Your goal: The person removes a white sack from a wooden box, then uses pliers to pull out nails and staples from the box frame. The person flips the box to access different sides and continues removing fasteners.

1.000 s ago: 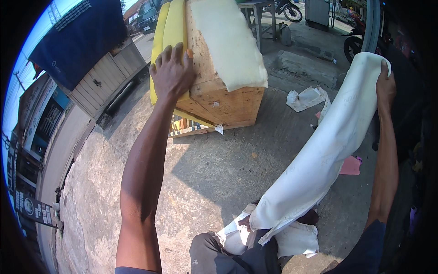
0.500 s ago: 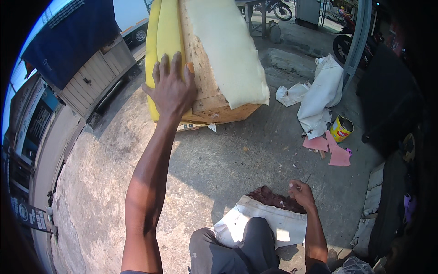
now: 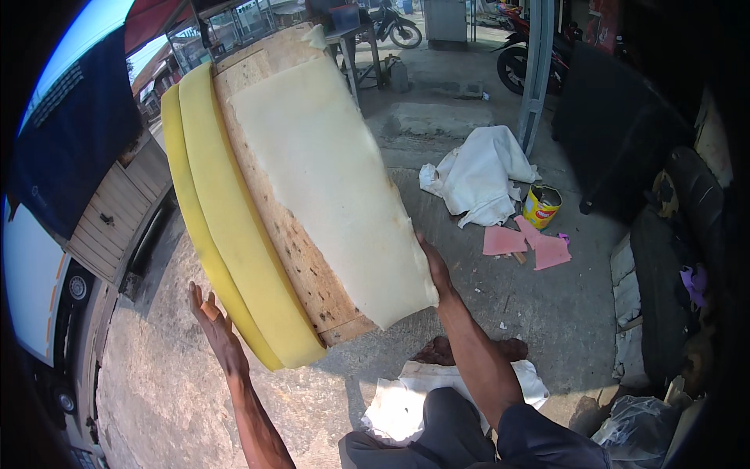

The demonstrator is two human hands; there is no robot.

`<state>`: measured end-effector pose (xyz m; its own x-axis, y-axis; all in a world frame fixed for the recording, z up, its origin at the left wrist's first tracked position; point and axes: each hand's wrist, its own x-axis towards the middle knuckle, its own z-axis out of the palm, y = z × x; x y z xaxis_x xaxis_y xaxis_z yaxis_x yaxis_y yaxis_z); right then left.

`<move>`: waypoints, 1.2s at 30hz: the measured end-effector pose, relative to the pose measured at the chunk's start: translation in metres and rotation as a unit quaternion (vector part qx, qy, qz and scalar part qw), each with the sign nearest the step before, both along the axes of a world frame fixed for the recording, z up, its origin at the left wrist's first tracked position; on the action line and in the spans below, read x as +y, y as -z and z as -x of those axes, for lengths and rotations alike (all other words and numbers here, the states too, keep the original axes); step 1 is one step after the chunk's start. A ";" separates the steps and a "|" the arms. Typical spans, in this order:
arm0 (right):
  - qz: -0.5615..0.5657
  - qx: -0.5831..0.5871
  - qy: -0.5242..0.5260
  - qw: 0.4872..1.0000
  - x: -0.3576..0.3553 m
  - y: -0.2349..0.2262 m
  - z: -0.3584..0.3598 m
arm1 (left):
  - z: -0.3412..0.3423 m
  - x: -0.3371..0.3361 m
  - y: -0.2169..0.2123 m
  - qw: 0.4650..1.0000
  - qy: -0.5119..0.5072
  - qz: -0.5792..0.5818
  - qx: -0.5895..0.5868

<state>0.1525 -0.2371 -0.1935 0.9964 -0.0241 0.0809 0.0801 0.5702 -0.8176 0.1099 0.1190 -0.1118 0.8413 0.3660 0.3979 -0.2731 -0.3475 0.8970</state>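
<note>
Wooden frame point(image 3: 285, 238), a single one, sits right between the two hands, slanting away ahead of them, and it wears one cream foam sheet point(image 3: 324, 172) and two yellow foam strips point(image 3: 223, 195). Look at the left hand point(image 3: 221, 338): palm up close to the outer yellow strip, fingers spread wide and gripping nothing, one of them wrapped in an orange band point(image 3: 209, 310); whether it brushes the foam, I cannot tell. Over to the right hand point(image 3: 437, 273), pressed to the frame's near right edge, its fingertips hidden, so how tightly they close cannot be told. Beyond those right fingers, out on the floor, we count one crumpled white sheet point(image 3: 484, 176), one yellow tin point(image 3: 541, 205) and at least two pink scraps point(image 3: 551, 252). Underneath it all, rough grey concrete floor point(image 3: 539, 313), sunlit below the left fingers, shaded past the right. Far ahead of both: one table point(image 3: 348, 34), two motorcycles, one metal post point(image 3: 537, 74); off beyond the left fingers, a slatted cart point(image 3: 117, 211) under dark blue cloth. Now the textures: bare wood pitted with dark specks, cream foam flat and ragged along its edges, yellow strips smooth, thick and gently curved, lying side by side. Back of the right fingers, toward the knees, soft white fabric point(image 3: 391, 414) meets a rumpled brown bundle point(image 3: 512, 349).
</note>
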 end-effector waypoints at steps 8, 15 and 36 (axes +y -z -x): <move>0.031 0.055 0.011 0.998 0.015 0.015 0.066 | 0.020 0.020 0.082 0.931 0.152 0.303 0.132; 0.093 0.036 0.022 0.995 0.019 -0.047 0.178 | 0.121 -0.018 -0.007 0.946 0.046 0.306 0.098; 0.879 0.009 -0.208 0.430 -0.116 0.254 0.415 | 0.175 -0.089 0.015 0.939 0.285 0.168 0.095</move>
<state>-0.2623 -0.3532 -0.4472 0.8862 0.2386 -0.3972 0.2542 -0.9670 -0.0137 -0.0652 0.0300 -0.1272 0.9828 -0.0866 0.1634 -0.1527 0.1177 0.9812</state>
